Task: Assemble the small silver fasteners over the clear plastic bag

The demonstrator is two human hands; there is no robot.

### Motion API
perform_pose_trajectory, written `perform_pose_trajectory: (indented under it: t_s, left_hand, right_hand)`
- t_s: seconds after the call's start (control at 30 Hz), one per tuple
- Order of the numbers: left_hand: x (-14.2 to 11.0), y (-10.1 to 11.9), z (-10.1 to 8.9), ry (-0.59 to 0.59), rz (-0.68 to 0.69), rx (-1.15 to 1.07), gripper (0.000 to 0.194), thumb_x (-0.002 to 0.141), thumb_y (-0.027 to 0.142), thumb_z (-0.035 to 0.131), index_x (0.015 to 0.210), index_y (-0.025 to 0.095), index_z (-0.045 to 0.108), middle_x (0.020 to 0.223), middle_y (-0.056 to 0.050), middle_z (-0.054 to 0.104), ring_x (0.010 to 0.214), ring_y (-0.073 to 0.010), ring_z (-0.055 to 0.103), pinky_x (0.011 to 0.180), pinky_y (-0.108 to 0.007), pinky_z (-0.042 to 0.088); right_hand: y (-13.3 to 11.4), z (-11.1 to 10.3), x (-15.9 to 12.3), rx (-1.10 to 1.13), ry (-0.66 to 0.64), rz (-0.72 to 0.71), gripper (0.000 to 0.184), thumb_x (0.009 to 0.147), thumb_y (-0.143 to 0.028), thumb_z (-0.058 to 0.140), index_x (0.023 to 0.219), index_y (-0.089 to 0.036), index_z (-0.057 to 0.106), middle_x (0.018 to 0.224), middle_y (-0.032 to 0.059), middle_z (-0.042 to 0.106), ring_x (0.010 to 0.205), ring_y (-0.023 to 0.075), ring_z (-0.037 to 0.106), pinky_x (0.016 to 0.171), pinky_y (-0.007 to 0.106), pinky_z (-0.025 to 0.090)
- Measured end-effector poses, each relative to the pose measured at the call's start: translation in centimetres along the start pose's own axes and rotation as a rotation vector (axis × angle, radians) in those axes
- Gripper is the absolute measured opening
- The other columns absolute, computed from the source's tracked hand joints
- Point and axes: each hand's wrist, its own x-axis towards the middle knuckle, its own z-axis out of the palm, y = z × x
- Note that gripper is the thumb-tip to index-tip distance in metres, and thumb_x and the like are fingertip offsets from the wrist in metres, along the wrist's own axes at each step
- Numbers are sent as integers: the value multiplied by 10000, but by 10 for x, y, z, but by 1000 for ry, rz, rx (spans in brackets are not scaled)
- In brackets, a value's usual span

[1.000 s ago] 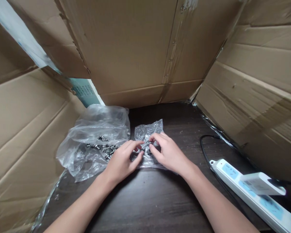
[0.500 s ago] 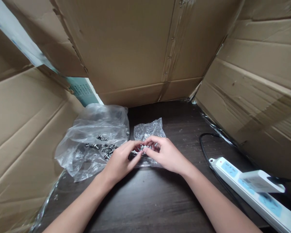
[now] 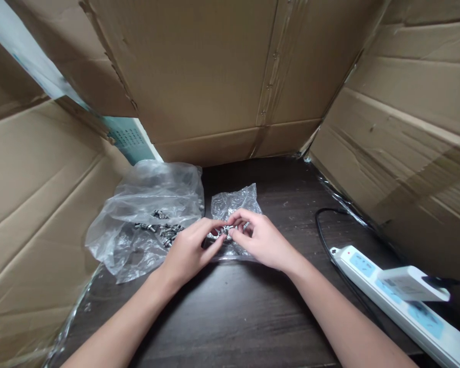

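Between the fingertips of both hands is a small shiny metal bolt [image 3: 226, 230], largely covered by the fingers. My left hand [image 3: 192, 245] pinches it from the left, thumb and forefinger closed on one end. On the other side, my right hand [image 3: 259, 236] grips it with curled fingers and thumb. Below and behind the hands lies a small clear plastic bag [image 3: 235, 200], with shiny metal showing near the fingers. To the left, several metal bolts [image 3: 169, 233] rest on a larger clear plastic bag [image 3: 118, 220], close to my left hand.
A white power strip [image 3: 383, 291] with a white plug-in adapter [image 3: 414, 283] lies at the right, beside a black cable [image 3: 319, 230]. Cardboard walls [image 3: 207, 76] enclose the dark wooden tabletop [image 3: 230, 317] at the back and both sides.
The view has shifted slightly. Both hands stay together around the bolt, with the fingertips moved a little and the bolt somewhat turned between them. The bags and power strip lie as before.
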Motion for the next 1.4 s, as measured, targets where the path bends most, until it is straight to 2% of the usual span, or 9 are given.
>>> perform_pose_trajectory:
  t_s: [0.47,0.93,1.13,1.4]
  left_hand:
    - [1,0,0,18,4,-14,166,946,199,616,1106,168,648,930,-50,716,828,-162,685,769,-286,560]
    - [0,0,1,19,-39,-39,166,934,197,607,1095,168,635,932,-47,711,814,-154,672,764,-284,553]
    - [-1,-1,1,-10,-34,-43,186,922,172,605,1106,172,633,942,-45,709,842,-164,676,784,-296,546]
    - [-1,-2,2,-17,-21,-42,194,927,173,613,1120,169,636,951,-50,712,854,-170,681,787,-299,549]
  right_hand:
    - [-3,2,2,31,-16,11,40,869,-214,592,879,-189,622,836,8,657,755,142,577,698,279,467]
    - [-1,1,2,-8,67,-24,59,845,-184,594,854,-193,652,830,18,695,788,159,641,731,292,505]
    - [0,1,2,-19,26,-19,59,840,-167,593,852,-192,646,832,9,690,799,158,638,745,293,502]
    - [2,4,2,-18,4,-29,42,850,-180,610,874,-192,641,830,3,683,748,139,603,683,270,477]
